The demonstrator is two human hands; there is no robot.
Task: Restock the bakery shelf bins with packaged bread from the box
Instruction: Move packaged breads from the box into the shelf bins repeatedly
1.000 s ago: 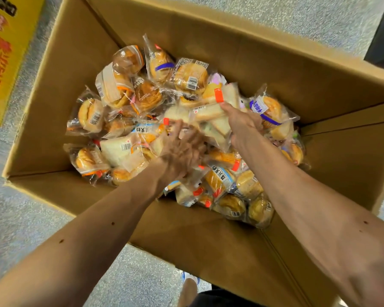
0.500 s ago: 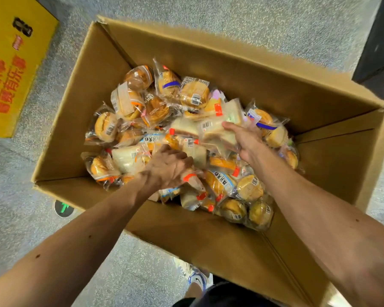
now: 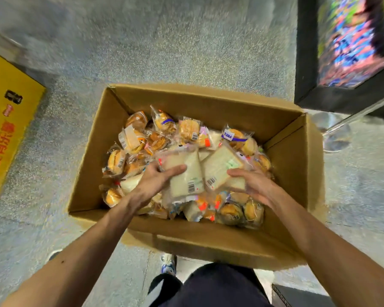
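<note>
An open cardboard box [image 3: 208, 242] on the floor holds several clear-wrapped buns [image 3: 187, 130] and white sandwich packs. My left hand [image 3: 154, 181] grips a packaged white-bread sandwich [image 3: 184, 175], thumb over its top face. My right hand [image 3: 252, 182] grips a second white-bread sandwich pack [image 3: 220, 171] by its lower right corner. Both packs are lifted above the pile, side by side over the box's middle.
A yellow carton with red print [image 3: 8, 127] lies on the floor at the left. A black-framed display bin with colourful packets [image 3: 350, 45] stands at the upper right, with a metal stand foot [image 3: 333, 131] below it. My shoe [image 3: 169, 263] shows beneath the box.
Both hands dug into the pile, each took hold of a sandwich pack and raised it clear. The view has pulled back and up from the box.
</note>
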